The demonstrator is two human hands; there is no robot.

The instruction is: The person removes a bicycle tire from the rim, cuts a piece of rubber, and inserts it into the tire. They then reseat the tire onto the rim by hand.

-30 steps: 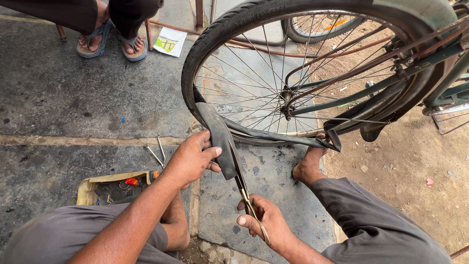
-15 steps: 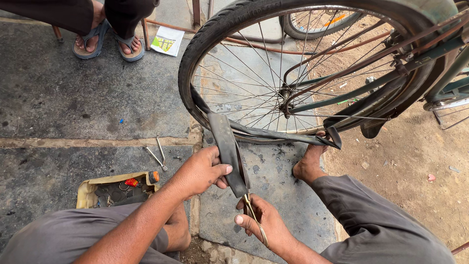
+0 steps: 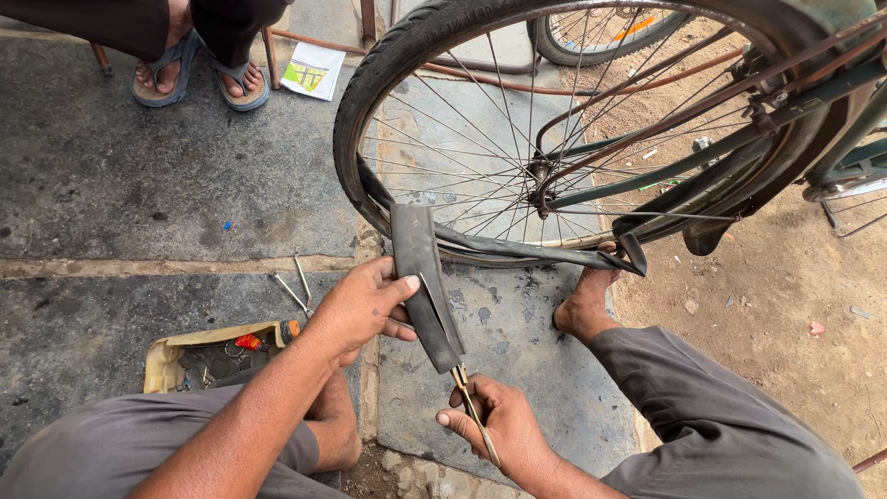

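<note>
My left hand (image 3: 362, 307) grips a flat black strip of rubber inner tube (image 3: 420, 277), pulled out from under the tyre of a bicycle wheel (image 3: 443, 37). My right hand (image 3: 494, 425) holds a pair of scissors (image 3: 469, 397), whose blades sit inside the lower end of the strip, which is split lengthwise. The tube runs on along the bottom of the rim to a folded end (image 3: 632, 257) near my right foot (image 3: 582, 310).
A yellowish tray of small tools (image 3: 208, 356) lies by my left knee, with metal levers (image 3: 294, 286) on the pavement beside it. Another person's sandalled feet (image 3: 199, 79) and a stool's legs are at the top left. A second wheel (image 3: 601, 32) stands behind.
My left hand has slid down the rubber strip toward me. The scissors have worked further up into the strip, and the view has shifted slightly.
</note>
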